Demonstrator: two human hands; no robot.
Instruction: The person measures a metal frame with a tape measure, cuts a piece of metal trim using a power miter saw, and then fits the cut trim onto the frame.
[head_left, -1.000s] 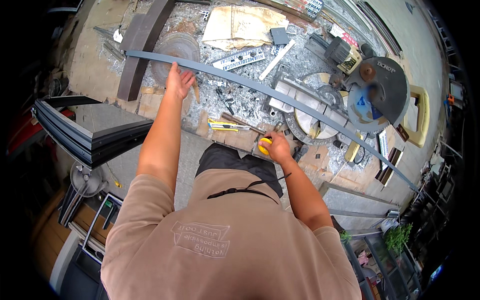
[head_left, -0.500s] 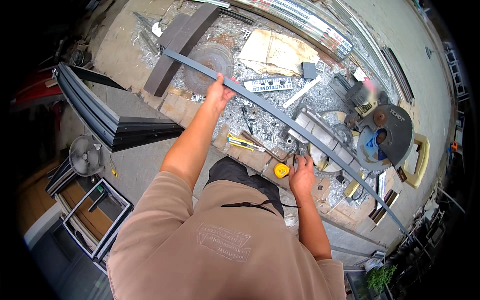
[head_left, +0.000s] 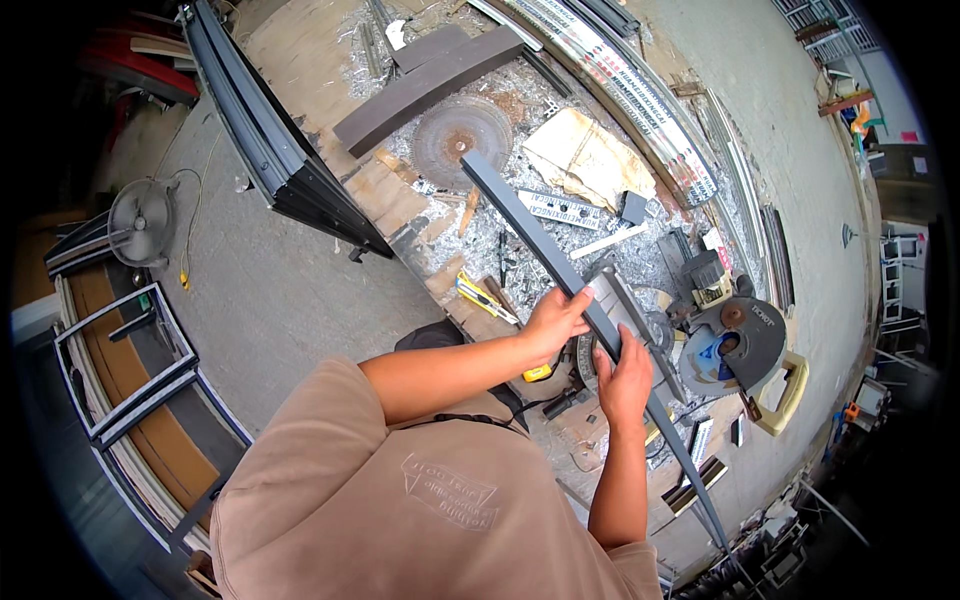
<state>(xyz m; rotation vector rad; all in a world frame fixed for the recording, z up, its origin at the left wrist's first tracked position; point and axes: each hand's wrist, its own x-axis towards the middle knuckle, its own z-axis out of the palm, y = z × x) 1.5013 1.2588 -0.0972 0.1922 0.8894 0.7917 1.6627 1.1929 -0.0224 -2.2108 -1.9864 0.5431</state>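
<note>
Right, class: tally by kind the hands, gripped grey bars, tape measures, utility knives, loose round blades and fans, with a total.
Left hand and right hand: 2
Gripped grey bar: 1
Tape measure: 1
Utility knife: 1
Loose round blade: 1
Fan: 1
Total: 7

Long grey metal bar (head_left: 526,228), smooth and satin
Upper centre: round grey-brown metal blade (head_left: 438,142), rust-rough; creased cream paper-like sheet (head_left: 590,155), matt. Right: looped pale-yellow plastic handle (head_left: 796,384), smooth.

Round fan (head_left: 140,222), stained tan sheet (head_left: 585,157)
</note>
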